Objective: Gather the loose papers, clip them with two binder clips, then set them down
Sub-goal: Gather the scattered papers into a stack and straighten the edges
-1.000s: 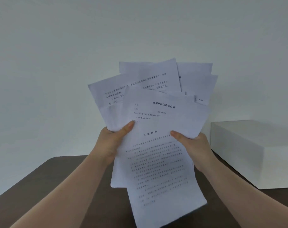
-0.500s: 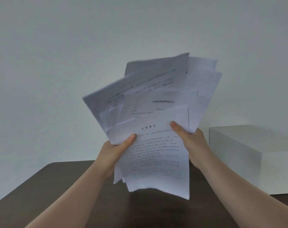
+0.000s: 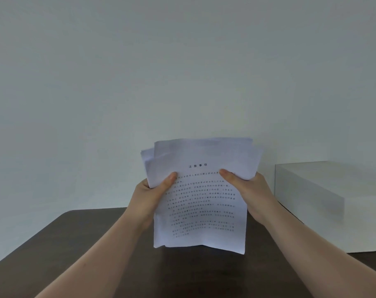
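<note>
**Ana:** Where are the papers?

**Ben:** The stack of papers (image 3: pixel 201 203) is in the middle of the frame, a little below the center. It stands up on end, with the printed side facing us. Black print covers the front sheet.

**Ana:** Who has it?

**Ben:** Two bare hands. The left hand (image 3: pixel 149 195) grips the left edge of the stack. Its thumb lies across the front sheet and its other fingers are behind the paper. The right hand (image 3: pixel 250 192) grips the right edge the same way, thumb in front. Both hands are squeezed tight on the stack, one on each side, at about the same height.

**Ana:** Are the sheets neat?

**Ben:** Not all the way. At the top, a few corners poke out past the front sheet, more on the left.

**Ana:** Does the stack touch the table?

**Ben:** The bottom edge is down at the dark brown table (image 3: pixel 75 250). I think it rests there, but I cannot tell for sure.

**Ana:** Anything else?

**Ben:** A white box (image 3: pixel 333 203) sits at the right side of the frame, near the right hand. A plain pale wall (image 3: pixel 182 72) fills the top.
</note>
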